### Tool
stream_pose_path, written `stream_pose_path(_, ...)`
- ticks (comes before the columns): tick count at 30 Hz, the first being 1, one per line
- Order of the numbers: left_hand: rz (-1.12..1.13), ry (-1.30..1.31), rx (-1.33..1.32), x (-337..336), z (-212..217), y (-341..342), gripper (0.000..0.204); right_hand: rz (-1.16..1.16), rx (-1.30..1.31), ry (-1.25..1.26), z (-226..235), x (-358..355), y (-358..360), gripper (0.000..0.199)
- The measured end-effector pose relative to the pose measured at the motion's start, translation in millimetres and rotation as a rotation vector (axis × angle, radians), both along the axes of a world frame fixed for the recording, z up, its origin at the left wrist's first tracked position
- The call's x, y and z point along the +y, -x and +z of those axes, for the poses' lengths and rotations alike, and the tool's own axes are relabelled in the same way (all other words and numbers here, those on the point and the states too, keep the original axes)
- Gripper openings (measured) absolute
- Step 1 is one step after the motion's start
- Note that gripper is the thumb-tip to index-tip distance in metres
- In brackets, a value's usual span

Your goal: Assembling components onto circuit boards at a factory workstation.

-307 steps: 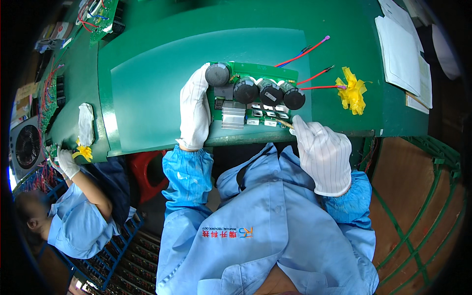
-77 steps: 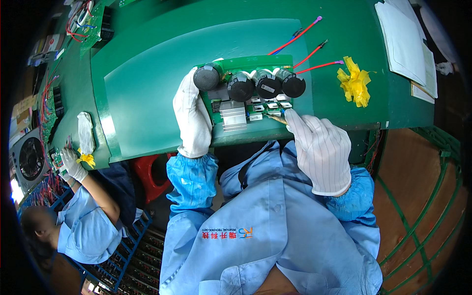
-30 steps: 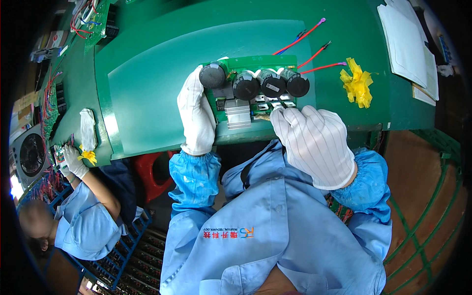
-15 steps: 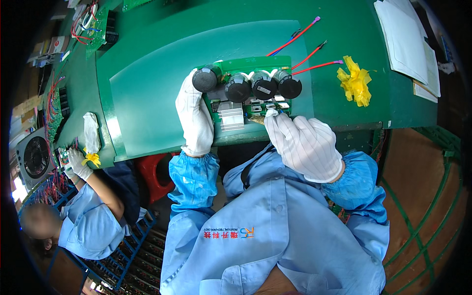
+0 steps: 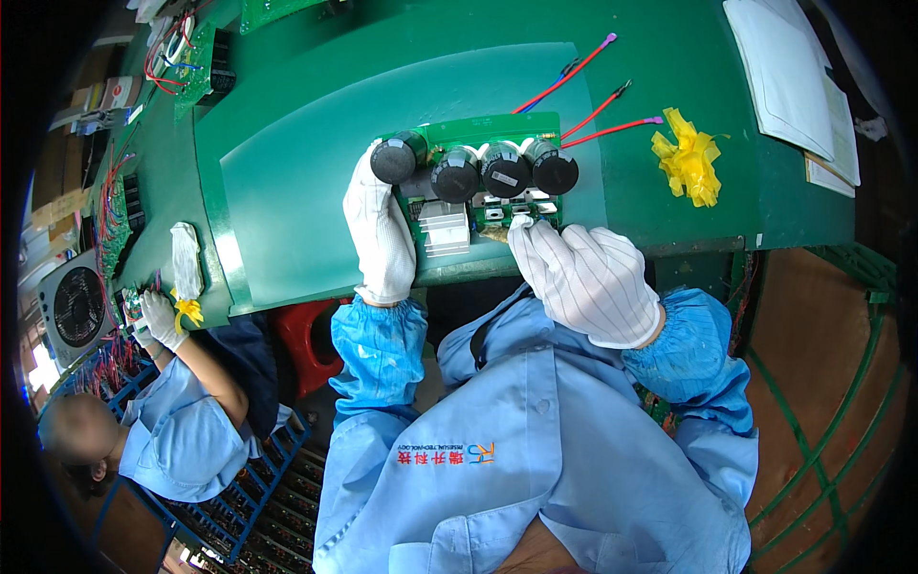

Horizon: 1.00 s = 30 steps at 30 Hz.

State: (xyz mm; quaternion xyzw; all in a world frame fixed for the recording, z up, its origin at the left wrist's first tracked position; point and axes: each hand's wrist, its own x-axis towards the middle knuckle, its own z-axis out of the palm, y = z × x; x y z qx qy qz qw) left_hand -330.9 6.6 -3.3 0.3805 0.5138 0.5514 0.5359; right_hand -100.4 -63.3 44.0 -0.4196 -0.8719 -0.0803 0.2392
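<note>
Gripping a green board [image 5: 478,129] with four black capacitors [image 5: 475,168], the left hand [image 5: 381,230] clamps its edge; right hand [image 5: 585,277] fingertips press together on it

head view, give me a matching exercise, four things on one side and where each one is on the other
Things:
1. left hand
2. right hand
3. yellow tape wad
4. paper stack

Places:
A. far right corner of the bench
B. fingertips on the circuit board's near edge
C. by the red wire ends
D. gripping the board's left side

Pairs: 1-D, 2-B, 3-C, 4-A
</note>
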Motion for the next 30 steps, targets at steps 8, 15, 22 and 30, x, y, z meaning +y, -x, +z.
stream_pose_path(8,-0.041,0.010,-0.135,2.8,7.1,-3.6,0.031,-0.034,0.102,0.130,-3.8,-3.2,-18.1,0.043)
stream_pose_path(15,0.061,-0.250,0.268,21.1,30.5,5.0,0.025,-0.257,0.270,0.123,16.5,-28.9,-64.8,0.040)
stream_pose_path(22,-0.373,-0.863,1.063,44.6,145.7,-43.8,0.018,-0.377,0.304,-0.028,2.9,-50.5,-81.4,0.042)
stream_pose_path(30,-0.313,-0.815,1.163,60.0,151.2,-35.9,0.023,-0.369,0.382,-0.018,6.8,-49.2,-80.3,0.046)
